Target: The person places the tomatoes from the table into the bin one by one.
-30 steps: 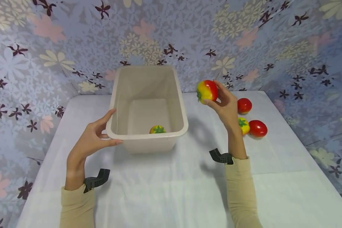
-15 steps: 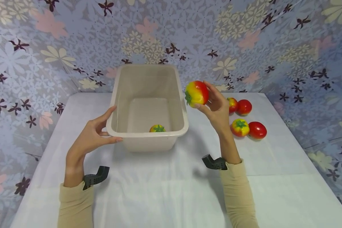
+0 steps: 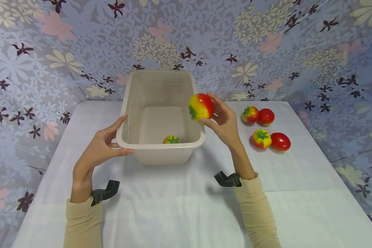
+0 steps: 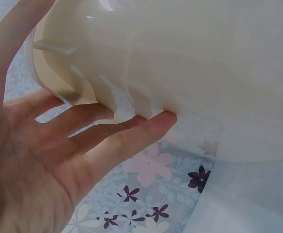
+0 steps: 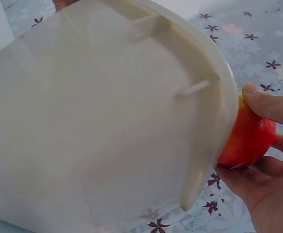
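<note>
Progress looks early: one yellow-green toy fruit (image 3: 171,140) in beige rectangular plastic tub (image 3: 162,155), four red/yellow fruits (image 3: 261,139) left on white cloth (image 3: 170,210). R hand (image 3: 224,124) pinches glossy red-yellow round fruit (image 3: 202,106) at tub's R rim; L hand (image 3: 96,146), w/ fingers spread, holds near-L corner.

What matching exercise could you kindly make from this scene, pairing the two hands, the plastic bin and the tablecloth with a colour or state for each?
Column one:
1. plastic bin
2. right hand
3. tablecloth
4. left hand

Column two:
A. white, spread beneath the container
B. grips the container's near left corner
C. beige, with one leafy-topped fruit visible inside
D. holds a red-and-yellow tomato-like fruit

Pairs: 1-C, 2-D, 3-A, 4-B
</note>
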Action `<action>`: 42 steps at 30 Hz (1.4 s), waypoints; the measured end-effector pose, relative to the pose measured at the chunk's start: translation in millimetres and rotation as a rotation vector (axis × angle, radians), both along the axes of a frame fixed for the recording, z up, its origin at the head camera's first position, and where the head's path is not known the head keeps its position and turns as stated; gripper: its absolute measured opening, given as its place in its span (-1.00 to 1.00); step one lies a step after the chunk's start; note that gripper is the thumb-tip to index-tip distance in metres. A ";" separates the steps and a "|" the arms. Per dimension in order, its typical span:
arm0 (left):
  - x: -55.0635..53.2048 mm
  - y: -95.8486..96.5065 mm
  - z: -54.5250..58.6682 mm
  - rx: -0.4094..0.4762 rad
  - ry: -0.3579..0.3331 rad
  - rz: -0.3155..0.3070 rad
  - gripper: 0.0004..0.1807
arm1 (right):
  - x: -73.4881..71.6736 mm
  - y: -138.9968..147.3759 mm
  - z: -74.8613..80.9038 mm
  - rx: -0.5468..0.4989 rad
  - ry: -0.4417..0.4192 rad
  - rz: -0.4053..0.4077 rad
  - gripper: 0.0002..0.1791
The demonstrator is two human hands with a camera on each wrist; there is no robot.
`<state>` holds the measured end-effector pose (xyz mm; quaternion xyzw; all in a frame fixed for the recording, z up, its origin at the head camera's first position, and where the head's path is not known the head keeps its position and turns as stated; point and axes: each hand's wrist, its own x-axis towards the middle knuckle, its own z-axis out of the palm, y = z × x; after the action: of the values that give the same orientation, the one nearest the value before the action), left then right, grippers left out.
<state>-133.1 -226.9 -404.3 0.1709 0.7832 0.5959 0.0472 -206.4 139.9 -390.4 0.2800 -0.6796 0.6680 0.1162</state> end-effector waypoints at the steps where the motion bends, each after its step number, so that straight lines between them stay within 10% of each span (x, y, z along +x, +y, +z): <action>1: -0.1 0.1 0.1 -0.002 0.001 0.001 0.10 | 0.1 -1.0 -0.7 0.005 -0.003 0.003 -0.23; 42: 0.6 1.2 -0.8 -0.019 0.015 0.012 0.09 | 2.5 -24.1 -18.8 0.210 0.051 0.006 -0.23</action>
<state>-132.5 -225.8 -405.1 0.1705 0.7902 0.5873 0.0393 -203.9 115.8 -409.3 0.3096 -0.7417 0.5863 0.1015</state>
